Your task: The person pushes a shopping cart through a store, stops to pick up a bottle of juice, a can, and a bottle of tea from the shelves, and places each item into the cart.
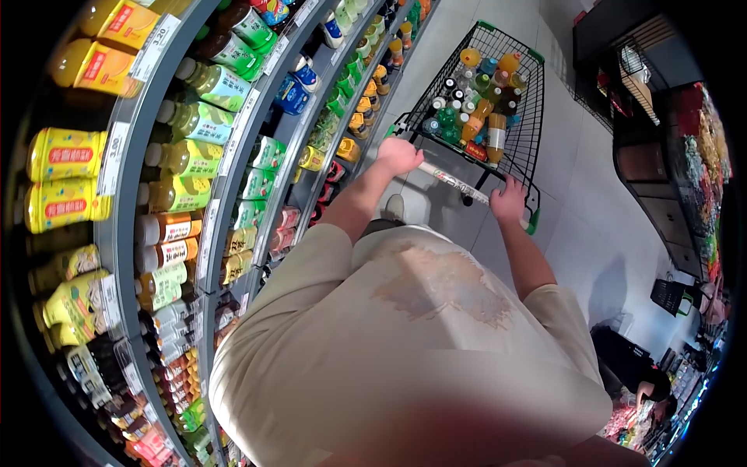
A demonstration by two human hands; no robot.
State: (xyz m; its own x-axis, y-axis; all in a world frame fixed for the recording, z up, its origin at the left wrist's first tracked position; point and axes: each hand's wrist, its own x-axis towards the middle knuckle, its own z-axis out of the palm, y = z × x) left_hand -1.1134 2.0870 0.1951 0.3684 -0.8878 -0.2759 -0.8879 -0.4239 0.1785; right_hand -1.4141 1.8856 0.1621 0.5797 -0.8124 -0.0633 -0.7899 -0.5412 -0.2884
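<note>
Several long tiers of shelving (173, 47) line the person's left side, packed with bottled drinks; matching bottles sit side by side with labels toward the aisle, presumably so that each kind can be read with the price tags on the shelf edge. Next in size, a black wire shopping cart (527, 132) with green corners stands ahead on the pale tiled floor (572, 175). Inside it rests a mixed load of drink bottles (477, 121), many with their caps upward and a few orange ones tilted; the mesh walls likely keep the crowded bottles from rolling out. Across the cart's near end runs a white printed handle (454, 183), free of goods, so both ends can be gripped. The hands sit well apart on it, which probably gives even control of the cart. The left hand (399, 154) is closed in a narrow curl around the handle's left end. The right hand (508, 200) bends over the right end, fingers curled on it; how tightly it presses cannot be told.
</note>
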